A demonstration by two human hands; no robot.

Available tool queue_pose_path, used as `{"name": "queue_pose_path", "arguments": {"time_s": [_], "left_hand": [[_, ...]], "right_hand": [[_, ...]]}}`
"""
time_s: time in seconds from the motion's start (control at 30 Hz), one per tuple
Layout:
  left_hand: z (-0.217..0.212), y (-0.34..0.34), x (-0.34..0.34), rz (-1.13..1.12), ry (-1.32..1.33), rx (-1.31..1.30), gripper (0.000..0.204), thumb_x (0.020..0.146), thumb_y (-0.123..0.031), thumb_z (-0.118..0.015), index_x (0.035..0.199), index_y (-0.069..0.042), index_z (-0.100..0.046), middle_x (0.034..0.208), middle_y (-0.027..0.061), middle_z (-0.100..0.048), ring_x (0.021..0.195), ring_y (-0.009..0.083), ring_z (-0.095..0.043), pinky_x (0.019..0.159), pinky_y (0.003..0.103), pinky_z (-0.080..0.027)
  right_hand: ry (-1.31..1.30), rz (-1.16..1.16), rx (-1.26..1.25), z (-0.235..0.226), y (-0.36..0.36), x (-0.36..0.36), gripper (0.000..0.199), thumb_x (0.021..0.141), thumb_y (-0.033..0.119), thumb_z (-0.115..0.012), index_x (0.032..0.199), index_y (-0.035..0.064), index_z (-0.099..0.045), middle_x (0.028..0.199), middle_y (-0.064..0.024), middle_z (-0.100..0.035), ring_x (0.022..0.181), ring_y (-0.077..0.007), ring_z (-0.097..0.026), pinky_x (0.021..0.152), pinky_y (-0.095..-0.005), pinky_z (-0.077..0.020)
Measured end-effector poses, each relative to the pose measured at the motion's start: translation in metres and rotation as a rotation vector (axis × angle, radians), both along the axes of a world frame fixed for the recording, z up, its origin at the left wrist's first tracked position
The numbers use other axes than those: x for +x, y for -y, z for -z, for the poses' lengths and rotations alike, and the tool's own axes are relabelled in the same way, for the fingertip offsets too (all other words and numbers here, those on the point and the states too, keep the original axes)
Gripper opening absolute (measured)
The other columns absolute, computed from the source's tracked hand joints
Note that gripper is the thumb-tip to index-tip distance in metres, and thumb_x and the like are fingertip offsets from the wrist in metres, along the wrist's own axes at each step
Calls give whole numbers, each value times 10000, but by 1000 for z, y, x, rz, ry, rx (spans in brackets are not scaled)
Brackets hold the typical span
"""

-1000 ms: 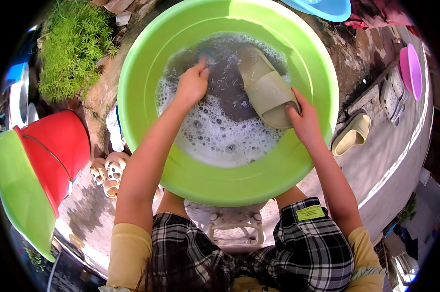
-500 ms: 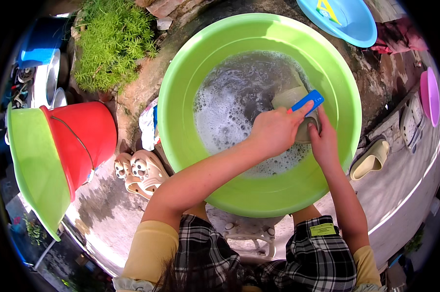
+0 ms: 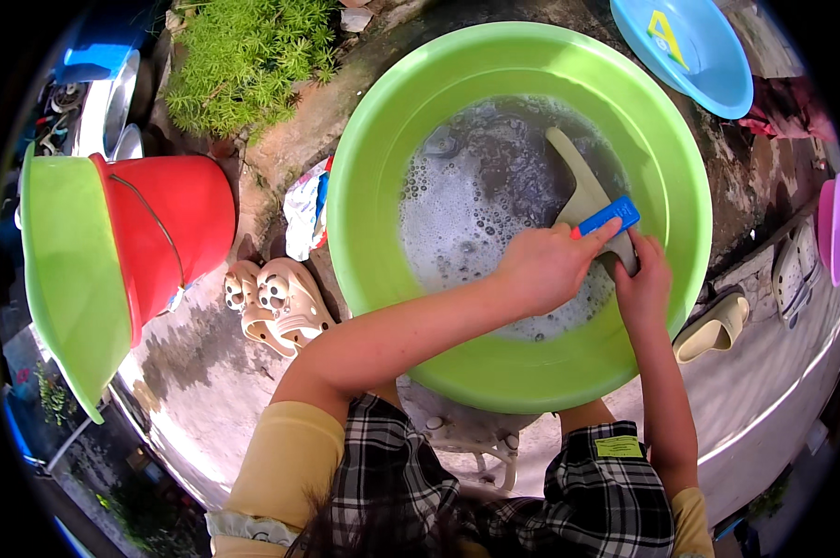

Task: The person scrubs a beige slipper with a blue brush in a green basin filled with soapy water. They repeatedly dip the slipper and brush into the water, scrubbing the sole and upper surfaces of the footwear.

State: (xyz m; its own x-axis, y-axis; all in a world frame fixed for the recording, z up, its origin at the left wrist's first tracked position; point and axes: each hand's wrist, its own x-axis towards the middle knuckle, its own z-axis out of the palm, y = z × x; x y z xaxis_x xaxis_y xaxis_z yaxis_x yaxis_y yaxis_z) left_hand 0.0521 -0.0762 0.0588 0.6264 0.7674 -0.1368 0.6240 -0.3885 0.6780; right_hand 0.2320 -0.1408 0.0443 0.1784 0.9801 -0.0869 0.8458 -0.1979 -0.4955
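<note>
Both hands are over a large green basin [image 3: 383, 353] holding grey, foamy water [image 3: 466, 214]. My left hand [image 3: 552, 268] reaches across from the left, its fingers closed round a small brush with a blue back [image 3: 609, 218]. The brush rests against a beige slipper [image 3: 582, 193], and its bristles are hidden. My right hand [image 3: 645, 286] grips the slipper's near end from the right. The slipper is tilted up on its side, with its far end pointing away over the water.
Left of the basin are a red bucket [image 3: 180, 228], a green basin [image 3: 76, 260] and beige clogs [image 3: 290, 302]. A matching slipper [image 3: 714, 327] and a pale clog [image 3: 795, 274] lie on the right. A blue basin [image 3: 708, 65] stands at the far right.
The slipper has turned from lying flatter to standing on its side, higher out of the water. Both hands keep their holds. The whole view has shifted slightly.
</note>
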Motion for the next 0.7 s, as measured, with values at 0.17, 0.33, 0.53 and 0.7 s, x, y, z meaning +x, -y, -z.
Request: {"name": "queue_pose_path", "arguments": {"time_s": [0.17, 0.33, 0.53, 0.7], "left_hand": [[25, -27, -15, -156, 73, -22, 412, 908, -186, -456, 1319, -201, -451, 727, 137, -566, 622, 320, -560, 564, 417, -455], [21, 0, -25, -222, 357, -4, 463, 872, -95, -511, 1318, -210, -468, 665, 82, -479, 597, 245, -528, 540, 341, -432], [11, 8, -26, -74, 344, 144, 469, 845, -109, -550, 1299, -210, -491, 664, 70, -476, 537, 251, -509, 499, 348, -439], [21, -12, -26, -208, 245, 111, 451, 857, -158, -538, 1300, -218, -480, 662, 99, -492, 524, 273, -524, 476, 381, -436]], "right_hand": [[-406, 247, -4, 7, 4, 1, 367, 822, 101, -588, 1183, 53, -548, 848, -92, -619, 660, -164, -591, 533, -301, -448], [-1074, 656, -336, -22, -5, -14, 433, 883, 129, -530, 1306, 113, -443, 753, 5, -603, 402, -13, -399, 309, -188, -213], [-1570, 840, -529, 18, 8, 12, 277, 917, 144, -473, 1189, 87, -473, 836, -39, -565, 455, -40, -385, 303, -167, -238], [-1959, 1075, -608, 9, 2, 19, 277, 970, 217, -374, 1104, -17, -437, 818, -175, -518, 480, -72, -355, 306, -157, -267]]}}
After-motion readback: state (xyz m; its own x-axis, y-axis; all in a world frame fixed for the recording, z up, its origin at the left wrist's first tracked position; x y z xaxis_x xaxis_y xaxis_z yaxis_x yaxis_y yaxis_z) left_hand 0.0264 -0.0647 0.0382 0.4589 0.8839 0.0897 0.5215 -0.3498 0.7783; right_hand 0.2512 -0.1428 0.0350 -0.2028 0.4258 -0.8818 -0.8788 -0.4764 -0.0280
